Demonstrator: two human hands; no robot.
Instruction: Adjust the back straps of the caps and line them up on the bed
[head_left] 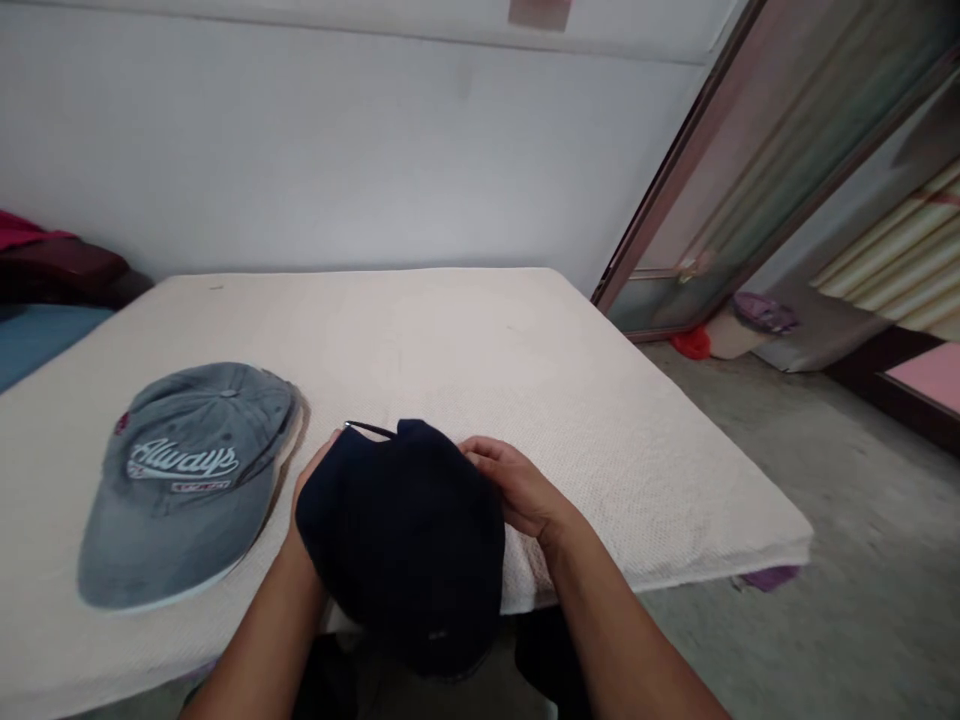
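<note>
One grey cap (191,470) lay down; navy cap (412,540) was in hand, unreleased.
Left hand (318,462), fingers mostly hidden, and right hand (517,482), fingers curled, gripped its sides.

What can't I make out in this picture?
All in the head view:
Left hand: mostly hidden behind the dark cap.
Right hand: some fingertips are hidden by the dark cap's edge.
Inside of the dark cap: hidden by its own crown.
Small mark low on the dark cap: too small and dim to read.
Lettering under "Always" on the gray cap: too small and blurred.
Red item: cut off by the left edge.
</note>
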